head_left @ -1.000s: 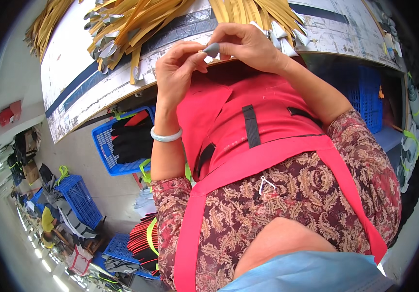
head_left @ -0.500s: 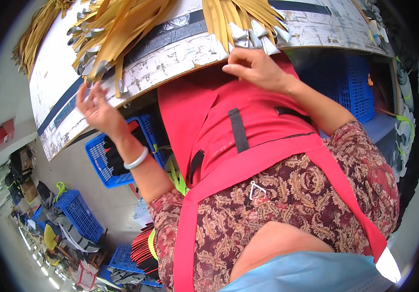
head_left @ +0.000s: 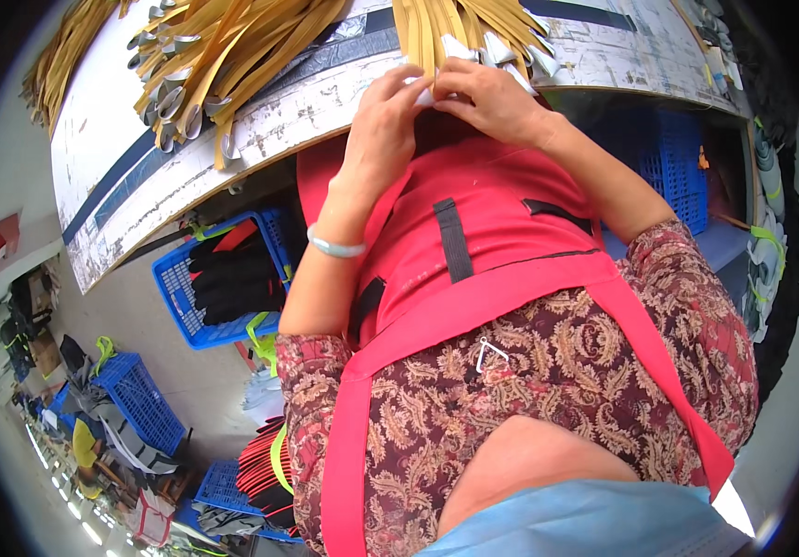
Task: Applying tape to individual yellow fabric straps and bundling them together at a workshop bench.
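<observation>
At the table's near edge, my left hand and my right hand meet with bent, closed fingers. Between them they pinch the pale silver end of a long yellow strip. This strip runs back into a bunch of similar strips, whose silver-white ends fan out beside my right hand. To the left, a larger pile of yellow strips has its looped grey ends toward me. My fingers partly cover the end being held, so its exact fold cannot be made out.
The worn white table carries dark tape bands. Below its edge at left, a blue basket holds black pieces. Another blue crate stands under the table at right. More blue crates with cloth are on the floor at left.
My left hand has come from the left pile across to the right, meeting my right hand at the strip's end. Both hands now pinch it; the left pile's near ends have settled.
</observation>
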The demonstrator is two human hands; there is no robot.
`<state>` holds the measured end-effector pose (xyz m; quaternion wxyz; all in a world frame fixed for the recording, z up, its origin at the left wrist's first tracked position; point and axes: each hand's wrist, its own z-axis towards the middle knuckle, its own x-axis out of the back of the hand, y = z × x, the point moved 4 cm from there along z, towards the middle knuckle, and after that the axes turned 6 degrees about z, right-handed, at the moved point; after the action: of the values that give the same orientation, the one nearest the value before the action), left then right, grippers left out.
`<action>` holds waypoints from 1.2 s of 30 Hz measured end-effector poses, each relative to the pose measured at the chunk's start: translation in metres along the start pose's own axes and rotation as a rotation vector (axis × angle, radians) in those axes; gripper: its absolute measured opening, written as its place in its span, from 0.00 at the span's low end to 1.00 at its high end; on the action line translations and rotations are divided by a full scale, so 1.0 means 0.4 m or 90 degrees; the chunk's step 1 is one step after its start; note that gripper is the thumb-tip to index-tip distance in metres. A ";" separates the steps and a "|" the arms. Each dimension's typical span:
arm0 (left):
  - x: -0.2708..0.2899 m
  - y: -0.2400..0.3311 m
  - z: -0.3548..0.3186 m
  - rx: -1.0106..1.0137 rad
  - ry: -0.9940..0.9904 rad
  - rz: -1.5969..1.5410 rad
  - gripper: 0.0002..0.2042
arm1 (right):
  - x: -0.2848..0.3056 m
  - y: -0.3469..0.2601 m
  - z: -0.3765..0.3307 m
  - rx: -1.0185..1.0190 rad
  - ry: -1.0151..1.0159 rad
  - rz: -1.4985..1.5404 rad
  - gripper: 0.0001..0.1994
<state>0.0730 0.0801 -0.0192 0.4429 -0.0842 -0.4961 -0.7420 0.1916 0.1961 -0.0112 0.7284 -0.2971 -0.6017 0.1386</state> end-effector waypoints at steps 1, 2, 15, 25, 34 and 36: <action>-0.004 0.001 0.012 -0.041 -0.050 0.030 0.10 | 0.010 -0.007 0.008 0.019 0.003 0.039 0.06; -0.006 0.004 0.019 -0.082 -0.100 0.061 0.09 | 0.019 -0.017 0.015 0.039 0.007 0.077 0.06; 0.067 -0.048 0.026 0.092 -0.062 -0.193 0.09 | 0.043 -0.008 0.079 -0.019 0.056 0.268 0.09; 0.002 -0.047 0.013 -0.025 -0.162 -0.041 0.07 | 0.029 0.009 0.046 -0.057 0.049 0.307 0.08; 0.062 -0.081 0.022 0.226 -0.145 -0.457 0.04 | 0.020 -0.031 0.078 0.021 -0.030 0.452 0.10; 0.082 -0.079 0.028 0.258 -0.147 -0.572 0.04 | 0.027 -0.037 0.092 0.016 -0.066 0.493 0.10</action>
<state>0.0267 0.0739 -0.0161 0.0295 0.1434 -0.6630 -0.7341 0.1567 0.2003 0.0097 0.5943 -0.4862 -0.4790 0.4255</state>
